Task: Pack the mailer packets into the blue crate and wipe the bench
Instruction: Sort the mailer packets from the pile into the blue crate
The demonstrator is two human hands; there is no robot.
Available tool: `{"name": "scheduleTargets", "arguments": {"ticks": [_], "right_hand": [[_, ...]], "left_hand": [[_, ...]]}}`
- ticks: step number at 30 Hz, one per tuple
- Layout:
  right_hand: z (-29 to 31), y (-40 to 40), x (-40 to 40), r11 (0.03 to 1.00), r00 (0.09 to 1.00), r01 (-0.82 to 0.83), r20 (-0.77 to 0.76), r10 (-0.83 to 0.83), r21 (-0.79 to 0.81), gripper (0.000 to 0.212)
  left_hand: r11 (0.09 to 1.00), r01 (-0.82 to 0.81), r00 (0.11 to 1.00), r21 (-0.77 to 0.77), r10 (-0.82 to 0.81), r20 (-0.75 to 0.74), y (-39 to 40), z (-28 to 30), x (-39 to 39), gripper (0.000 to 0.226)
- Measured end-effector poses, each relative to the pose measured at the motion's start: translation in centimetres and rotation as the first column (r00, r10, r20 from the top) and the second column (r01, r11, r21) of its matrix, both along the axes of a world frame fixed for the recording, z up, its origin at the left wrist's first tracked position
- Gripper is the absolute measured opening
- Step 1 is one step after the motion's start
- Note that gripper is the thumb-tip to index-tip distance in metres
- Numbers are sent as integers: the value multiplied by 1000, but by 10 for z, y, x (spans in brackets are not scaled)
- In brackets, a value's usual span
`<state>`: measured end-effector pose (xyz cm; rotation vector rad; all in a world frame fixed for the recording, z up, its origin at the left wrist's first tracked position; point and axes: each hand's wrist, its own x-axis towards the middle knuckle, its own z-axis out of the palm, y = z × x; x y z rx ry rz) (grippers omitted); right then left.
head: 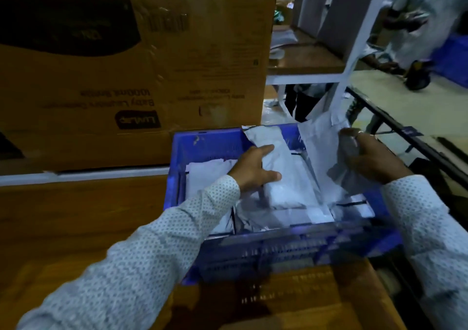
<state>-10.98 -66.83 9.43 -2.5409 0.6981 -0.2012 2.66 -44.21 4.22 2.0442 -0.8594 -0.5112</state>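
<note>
A blue plastic crate (202, 149) stands on the wooden bench (83, 218) in front of me, holding several white and grey mailer packets. My left hand (255, 168) reaches into the crate and grips one grey mailer packet (286, 175) that leans against the far wall. My right hand (369, 157) is over the crate's right side and holds another grey mailer packet (321, 147), which stands tilted above the rim. Flat white packets (205, 175) lie at the crate's left.
A large cardboard box (131, 71) stands right behind the crate. A white shelf frame (352, 51) rises at the back right. Another person (405, 25) works at a light table (395, 101) on the right. A low cardboard box (316, 301) sits below the crate's front.
</note>
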Motion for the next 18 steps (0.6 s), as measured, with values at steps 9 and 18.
{"name": "scheduleTargets", "arguments": {"ticks": [9,18], "right_hand": [[-62,-19,5,989,940,20,-333,-69,-150,38],[-68,-15,22,957,853,-234,-508,118,-171,88]], "left_hand": [[861,193,963,472,-258,78,-33,-24,-11,96],[783,185,886,594,-394,243,-43,-33,-9,106]]}}
